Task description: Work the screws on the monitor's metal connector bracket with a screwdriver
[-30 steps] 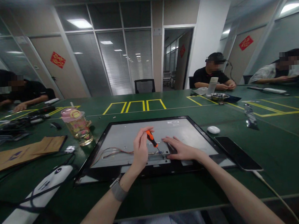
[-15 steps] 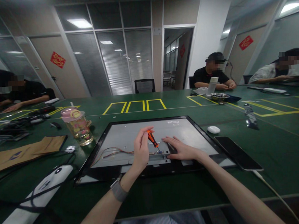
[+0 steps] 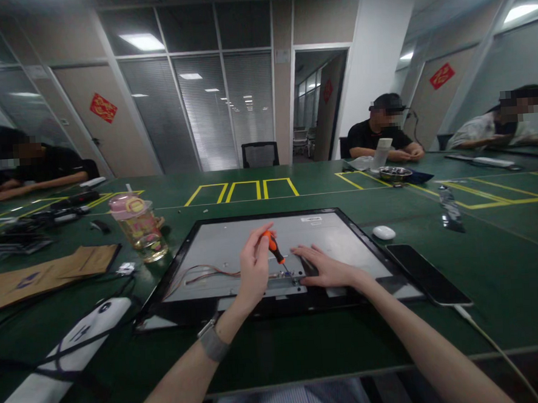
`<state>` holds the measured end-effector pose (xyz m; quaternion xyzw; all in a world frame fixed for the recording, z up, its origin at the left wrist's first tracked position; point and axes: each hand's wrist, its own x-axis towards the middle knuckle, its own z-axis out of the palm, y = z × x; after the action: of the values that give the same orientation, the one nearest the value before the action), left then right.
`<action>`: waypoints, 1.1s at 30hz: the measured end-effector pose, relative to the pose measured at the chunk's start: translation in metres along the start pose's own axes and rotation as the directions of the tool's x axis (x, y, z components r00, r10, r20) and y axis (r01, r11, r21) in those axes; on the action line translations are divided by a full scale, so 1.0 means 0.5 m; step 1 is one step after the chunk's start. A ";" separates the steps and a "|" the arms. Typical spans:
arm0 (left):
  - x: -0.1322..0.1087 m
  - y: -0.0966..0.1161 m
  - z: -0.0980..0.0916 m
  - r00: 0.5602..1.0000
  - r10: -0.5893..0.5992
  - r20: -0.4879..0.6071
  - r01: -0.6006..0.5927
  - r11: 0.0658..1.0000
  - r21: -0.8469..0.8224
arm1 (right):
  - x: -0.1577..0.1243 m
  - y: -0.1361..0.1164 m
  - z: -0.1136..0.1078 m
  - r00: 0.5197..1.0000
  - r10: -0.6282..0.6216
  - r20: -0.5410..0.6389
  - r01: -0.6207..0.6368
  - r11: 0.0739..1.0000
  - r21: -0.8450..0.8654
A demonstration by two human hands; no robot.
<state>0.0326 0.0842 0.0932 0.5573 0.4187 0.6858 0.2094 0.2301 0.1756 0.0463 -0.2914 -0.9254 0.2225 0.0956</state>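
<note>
A flat display panel (image 3: 217,241) with a metal back and black frame lies before me on the green table. My left hand (image 3: 254,263) closes its fingers round the handle of an orange and black screwdriver (image 3: 275,247). The screwdriver leans, its tip down at a small metal bracket (image 3: 283,283) near the panel's front edge. Flat on the panel, just right of the tip, rests my right hand (image 3: 325,266), fingers stretched and thumb near the bracket. Thin coloured wires (image 3: 204,272) run across the metal to the left.
A white device (image 3: 64,360) with black cables and a pink-lidded cup (image 3: 138,228) stand left of the panel. On the right are a phone (image 3: 428,277) on a charging cable and a white earbud case (image 3: 384,233). Other people sit across the table.
My left fingers and the screwdriver handle have shifted slightly, with the tip still at the bracket. My right hand has stayed in place.
</note>
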 end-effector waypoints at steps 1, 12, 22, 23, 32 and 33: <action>0.000 0.001 0.000 1.000 -0.016 0.007 0.016 1.000 -0.026 | 0.000 0.002 0.001 1.000 -0.004 -0.001 0.004 1.000 0.001; 0.002 -0.005 0.006 0.999 0.016 0.036 -0.015 1.000 -0.020 | -0.001 0.001 -0.001 1.000 -0.004 0.002 0.004 1.000 0.010; 0.001 -0.001 0.001 1.000 0.017 0.004 -0.017 1.000 -0.024 | -0.001 -0.003 -0.003 1.000 0.001 0.006 -0.001 1.000 0.001; 0.001 0.000 0.001 1.000 0.003 0.011 -0.002 0.999 -0.044 | -0.001 -0.002 -0.002 1.000 0.001 0.006 -0.001 1.000 -0.002; 0.007 -0.004 0.001 0.999 0.025 0.030 -0.025 1.000 0.016 | -0.002 0.001 -0.001 1.000 0.008 0.017 -0.008 1.000 -0.004; 0.008 -0.003 0.001 0.999 0.029 0.021 -0.029 0.999 0.021 | -0.002 0.000 -0.002 1.000 0.013 0.021 -0.013 1.000 -0.004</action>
<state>0.0316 0.0882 0.0941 0.5725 0.4156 0.6785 0.1980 0.2311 0.1753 0.0471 -0.2951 -0.9250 0.2242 0.0840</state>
